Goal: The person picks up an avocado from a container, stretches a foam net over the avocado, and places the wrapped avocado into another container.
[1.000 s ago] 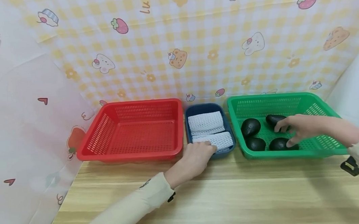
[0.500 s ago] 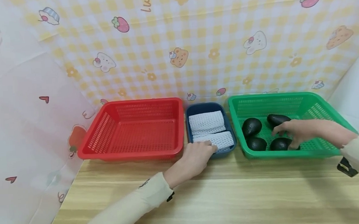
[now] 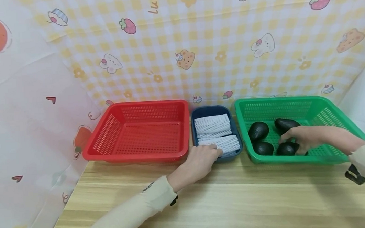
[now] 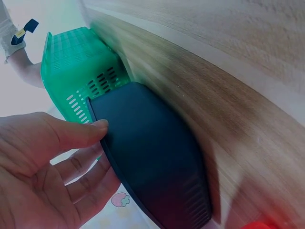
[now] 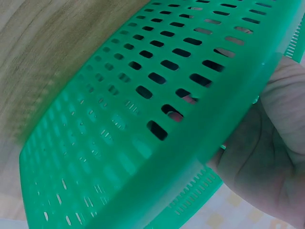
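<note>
Several dark avocados lie in the green basket [image 3: 296, 159]. My right hand [image 3: 309, 139] reaches in over its right side, with the fingers and thumb around the front avocado [image 3: 286, 149]; another avocado [image 3: 285, 124] lies just behind. In the right wrist view the basket wall [image 5: 157, 86] hides most of that hand [image 5: 267, 157]. My left hand [image 3: 203, 159] holds the front rim of the small dark blue basket [image 3: 215, 109], thumb outside and fingers over the rim, as the left wrist view shows. White foam nets [image 3: 212, 124] lie inside, the front net [image 3: 229, 144] beside my left fingertips.
A red basket [image 3: 138, 157] stands left of the blue one, with nothing seen in it. All three baskets line up at the back of the wooden table [image 3: 236, 204], against a checked cloth [image 3: 154, 53]. Two more avocados [image 3: 258, 131] lie at the green basket's left side.
My right hand has lowered from between the back and front avocados and now closes around the front one. My left hand stays on the blue basket's rim. The head view has shifted slightly.
</note>
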Available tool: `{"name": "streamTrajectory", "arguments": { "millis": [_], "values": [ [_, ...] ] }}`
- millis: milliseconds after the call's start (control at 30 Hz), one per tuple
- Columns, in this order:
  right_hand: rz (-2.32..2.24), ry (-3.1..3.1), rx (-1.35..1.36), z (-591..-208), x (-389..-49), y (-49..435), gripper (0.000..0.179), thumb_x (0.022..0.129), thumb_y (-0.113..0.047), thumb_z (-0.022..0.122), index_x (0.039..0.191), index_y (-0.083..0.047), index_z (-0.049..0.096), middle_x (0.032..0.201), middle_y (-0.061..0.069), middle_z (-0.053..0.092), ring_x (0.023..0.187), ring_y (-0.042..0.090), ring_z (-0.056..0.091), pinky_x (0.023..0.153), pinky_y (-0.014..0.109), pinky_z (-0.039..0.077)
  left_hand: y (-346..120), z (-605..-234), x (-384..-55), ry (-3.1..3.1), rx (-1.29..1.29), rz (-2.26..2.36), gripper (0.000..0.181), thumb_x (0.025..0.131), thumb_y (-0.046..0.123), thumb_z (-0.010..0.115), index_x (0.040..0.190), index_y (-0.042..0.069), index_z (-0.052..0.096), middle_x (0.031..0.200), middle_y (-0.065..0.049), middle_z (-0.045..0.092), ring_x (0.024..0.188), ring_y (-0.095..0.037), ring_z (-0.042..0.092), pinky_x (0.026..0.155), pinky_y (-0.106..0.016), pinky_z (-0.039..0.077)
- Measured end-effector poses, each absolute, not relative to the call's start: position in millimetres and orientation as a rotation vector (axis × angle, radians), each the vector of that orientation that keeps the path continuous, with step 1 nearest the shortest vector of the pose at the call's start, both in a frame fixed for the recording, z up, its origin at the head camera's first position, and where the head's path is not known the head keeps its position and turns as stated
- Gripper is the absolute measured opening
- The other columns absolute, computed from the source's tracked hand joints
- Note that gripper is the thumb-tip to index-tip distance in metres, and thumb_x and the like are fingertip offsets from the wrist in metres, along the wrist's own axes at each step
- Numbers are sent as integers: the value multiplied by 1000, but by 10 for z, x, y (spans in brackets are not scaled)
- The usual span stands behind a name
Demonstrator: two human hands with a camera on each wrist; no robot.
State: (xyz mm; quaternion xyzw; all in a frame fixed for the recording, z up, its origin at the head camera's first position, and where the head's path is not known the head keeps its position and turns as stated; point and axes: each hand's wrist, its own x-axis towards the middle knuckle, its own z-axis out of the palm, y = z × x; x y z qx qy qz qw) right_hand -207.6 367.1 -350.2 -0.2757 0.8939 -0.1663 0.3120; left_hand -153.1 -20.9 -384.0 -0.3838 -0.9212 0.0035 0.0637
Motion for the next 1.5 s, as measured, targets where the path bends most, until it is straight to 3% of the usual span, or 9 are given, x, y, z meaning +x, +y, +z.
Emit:
{"name": "streamTrajectory", "arguments": {
  "millis": [133, 233, 367, 567, 833, 1067, 1300, 1500],
  "values": [
    [-444, 2368, -772, -3519, -2067, 3698, 54, 78, 1, 82, 129, 7, 62, 124, 23, 61, 76, 11, 56, 60, 27, 48, -220, -3849, -1531, -2785, -1161, -2, 26, 95, 9, 70, 114, 25, 77, 92, 4, 67, 79, -16, 66, 47, -28, 46],
    [-434, 2400, -851, -3528, -2054, 3719, 53, 78, -1, 83, 126, 8, 63, 120, 18, 64, 72, 6, 56, 58, 26, 48, -226, -3852, -1536, -2786, -1164, -11, 25, 94, 10, 72, 114, 25, 77, 92, 4, 67, 79, -16, 66, 48, -28, 46],
    [-412, 2461, -903, -3521, -2030, 3734, 53, 76, -3, 84, 124, 8, 64, 107, 3, 68, 58, 1, 43, 52, 24, 41, -232, -3854, -1538, -2783, -1173, -19, 26, 94, 10, 72, 115, 25, 77, 92, 4, 67, 79, -15, 66, 48, -28, 46],
    [-373, 2530, -852, -3449, -2015, 3735, 60, 78, -16, 86, 129, 5, 62, 86, -8, 60, 54, 2, 31, 53, 25, 34, -228, -3851, -1534, -2770, -1174, -20, 25, 94, 10, 71, 114, 25, 77, 91, 5, 66, 78, -15, 66, 47, -27, 45],
    [-336, 2662, -888, -3245, -1941, 3709, 61, 78, -24, 89, 129, -2, 66, 103, -2, 63, 66, 2, 43, 57, 25, 40, -212, -3837, -1531, -2797, -1168, -8, 25, 94, 12, 73, 115, 24, 77, 91, 4, 67, 77, -15, 65, 48, -27, 45],
    [-323, 2758, -932, -3018, -1912, 3590, 63, 78, -29, 90, 132, -6, 66, 123, 6, 65, 64, 2, 42, 57, 26, 38, -224, -3825, -1524, -2803, -1161, 2, 25, 93, 13, 74, 115, 24, 77, 93, 3, 68, 77, -15, 65, 49, -27, 46],
    [-329, 2781, -1005, -2996, -1886, 3517, 63, 77, -31, 91, 131, -8, 67, 124, 5, 66, 82, 4, 58, 63, 26, 48, -219, -3852, -1518, -2810, -1158, 11, 26, 92, 15, 75, 116, 25, 77, 93, 4, 68, 78, -15, 66, 49, -27, 46],
    [-354, 2792, -1143, -2984, -1837, 3396, 59, 78, -32, 90, 129, -12, 68, 124, 4, 67, 92, 7, 62, 65, 27, 52, -208, -3849, -1512, -2804, -1148, 41, 26, 92, 16, 76, 115, 26, 77, 92, 4, 67, 76, -14, 65, 47, -27, 45]
  ]
}}
